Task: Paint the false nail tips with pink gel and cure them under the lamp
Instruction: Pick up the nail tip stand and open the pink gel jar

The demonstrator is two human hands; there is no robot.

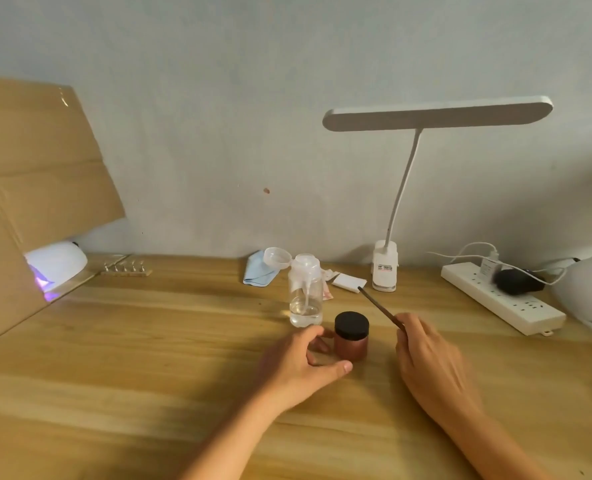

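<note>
Left fingers [310, 336] curve half-open beside the jar [351, 336] — contact unclear. Right fingers [410, 327] pinch a brush [379, 308] over the tabletop [149, 358].

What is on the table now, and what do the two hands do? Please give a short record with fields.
left hand: fingers curled beside the jar, contact unclear
right hand: pinches the brush, which points away from the person
jar: upright, black lid on
curing lamp: lit violet, far left on the table
nail tips: a row on a strip, right of the curing lamp, outside it
pump bottle: behind the jar, cap flipped open
</note>
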